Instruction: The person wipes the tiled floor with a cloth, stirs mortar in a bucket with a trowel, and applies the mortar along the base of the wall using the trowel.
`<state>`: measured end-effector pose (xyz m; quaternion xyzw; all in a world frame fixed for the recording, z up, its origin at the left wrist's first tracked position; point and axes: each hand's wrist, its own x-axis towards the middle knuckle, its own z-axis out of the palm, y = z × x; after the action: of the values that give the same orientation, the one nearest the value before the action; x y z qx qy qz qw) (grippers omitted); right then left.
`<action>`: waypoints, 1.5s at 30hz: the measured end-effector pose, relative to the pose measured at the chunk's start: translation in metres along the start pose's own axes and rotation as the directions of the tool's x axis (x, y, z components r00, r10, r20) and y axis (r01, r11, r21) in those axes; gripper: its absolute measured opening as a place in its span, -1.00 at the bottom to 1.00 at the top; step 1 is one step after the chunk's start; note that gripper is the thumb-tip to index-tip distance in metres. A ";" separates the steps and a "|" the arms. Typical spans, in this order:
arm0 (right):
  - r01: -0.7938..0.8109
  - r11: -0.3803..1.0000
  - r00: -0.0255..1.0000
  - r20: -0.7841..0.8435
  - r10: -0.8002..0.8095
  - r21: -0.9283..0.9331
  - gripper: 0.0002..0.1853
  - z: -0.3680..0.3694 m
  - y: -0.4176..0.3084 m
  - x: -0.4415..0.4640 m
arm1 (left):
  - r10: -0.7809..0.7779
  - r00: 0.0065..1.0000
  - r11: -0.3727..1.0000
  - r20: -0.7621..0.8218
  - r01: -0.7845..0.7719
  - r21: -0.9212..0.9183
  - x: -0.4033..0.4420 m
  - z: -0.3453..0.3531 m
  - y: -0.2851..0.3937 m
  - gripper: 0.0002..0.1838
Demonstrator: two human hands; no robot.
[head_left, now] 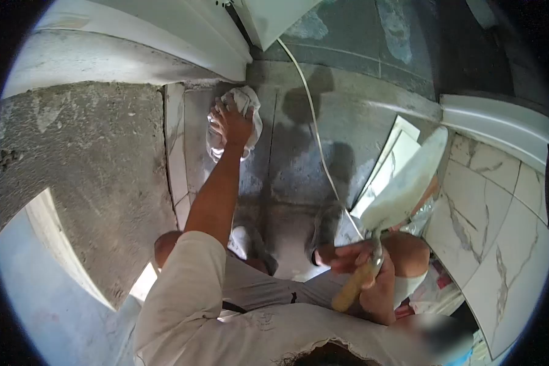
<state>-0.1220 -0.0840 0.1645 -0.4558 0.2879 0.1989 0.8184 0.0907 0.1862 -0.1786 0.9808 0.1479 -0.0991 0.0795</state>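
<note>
My left hand reaches forward and presses down on a crumpled whitish rag, its fingers bent over the cloth. Beneath the rag is the dusty grey tiled floor, close to the foot of a white door frame. On the right, my right hand is wrapped round the wooden handle of a trowel. The trowel's broad pale blade points forward and to the right, above the floor. Part of the handle is hidden by my fingers.
A white cable runs across the floor between my feet. White tile offcuts lie beside the trowel blade. Marble-patterned tiles cover the right side, rough cement the left. A white door panel stands ahead.
</note>
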 end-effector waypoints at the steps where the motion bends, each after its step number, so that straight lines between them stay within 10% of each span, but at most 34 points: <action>1: 0.012 1.000 1.000 0.008 -0.012 -0.008 -0.55 0.004 0.003 0.005 | -0.029 0.999 1.000 -0.030 0.029 -0.003 0.009 0.001 0.009 -0.16; 5: -0.099 0.985 0.987 0.137 0.079 0.142 -0.50 0.010 0.011 0.007 | -0.073 0.994 0.997 -0.083 0.073 -0.004 0.001 -0.001 0.064 -0.50; 7: -0.113 0.993 0.988 0.112 0.108 0.043 -0.53 0.021 0.007 0.012 | 0.131 0.991 0.652 0.039 -0.056 -0.756 -0.016 0.079 0.049 -0.56; 9: -0.116 0.993 0.987 0.110 0.114 0.015 -0.53 0.019 0.006 0.019 | 0.529 0.710 0.843 0.465 -0.375 -0.386 -0.065 0.042 0.099 -0.64; 14: -0.082 0.996 0.995 0.062 0.079 0.043 -0.54 0.012 0.008 0.023 | 0.514 0.757 0.830 0.403 -0.320 -0.457 -0.060 -0.022 0.066 -0.73; 16: -0.084 0.996 0.991 0.107 0.079 0.042 -0.55 0.005 0.015 0.020 | 0.358 0.916 0.879 0.183 -0.264 -0.396 -0.034 -0.043 0.060 -0.62; 21: -0.134 0.988 0.986 0.114 0.125 0.081 -0.57 0.010 0.012 0.017 | 0.312 0.919 0.948 -0.243 -0.317 0.019 -0.031 0.009 0.063 -0.53; 23: -0.124 0.991 0.986 0.118 0.116 0.059 -0.57 0.006 0.012 0.014 | 0.611 0.770 0.767 0.185 -0.633 0.101 -0.061 0.020 0.052 -0.49; 25: -0.088 0.991 0.992 0.099 0.079 0.098 -0.56 0.005 0.011 0.011 | 0.718 0.583 0.693 0.381 -0.651 -0.310 -0.106 0.026 0.021 -0.56; 28: -0.086 0.993 0.995 0.049 0.082 0.076 -0.56 0.005 0.014 0.005 | 0.635 0.634 0.771 0.441 -0.556 -0.312 -0.093 -0.028 -0.015 -0.55; 32: -0.057 0.997 0.994 0.094 0.051 0.059 -0.56 0.005 0.015 0.007 | 0.521 0.850 0.845 -0.079 -0.526 -0.093 0.005 -0.035 -0.061 -0.47; 38: -0.087 0.993 0.988 0.138 0.075 0.082 -0.58 0.006 0.020 0.010 | 0.522 0.842 0.848 -0.140 -0.530 -0.026 0.018 0.031 -0.056 -0.37; 40: -0.121 0.990 0.992 0.037 0.119 0.074 -0.55 0.017 0.013 0.011 | 0.681 0.620 0.722 0.389 -0.658 -0.216 -0.045 0.020 -0.036 -0.41; 41: -0.118 0.990 0.993 0.036 0.116 0.072 -0.55 0.015 0.014 0.012 | 0.683 0.620 0.720 0.385 -0.659 -0.217 -0.087 0.014 -0.035 -0.41; 43: -0.139 0.985 0.990 0.053 0.134 0.101 -0.56 0.011 0.016 0.012 | 0.887 -0.116 0.296 0.447 -0.601 -0.743 -0.159 -0.002 -0.036 -0.48; 45: -0.135 0.987 0.989 0.064 0.129 0.089 -0.58 0.018 0.010 0.012 | 0.804 -0.098 0.451 0.586 -0.541 -0.710 -0.188 -0.017 -0.032 -0.42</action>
<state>-0.1135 -0.0632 0.1580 -0.3910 0.3025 0.2523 0.8319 -0.0924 0.1675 -0.1253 0.6598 -0.4325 -0.5349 0.3025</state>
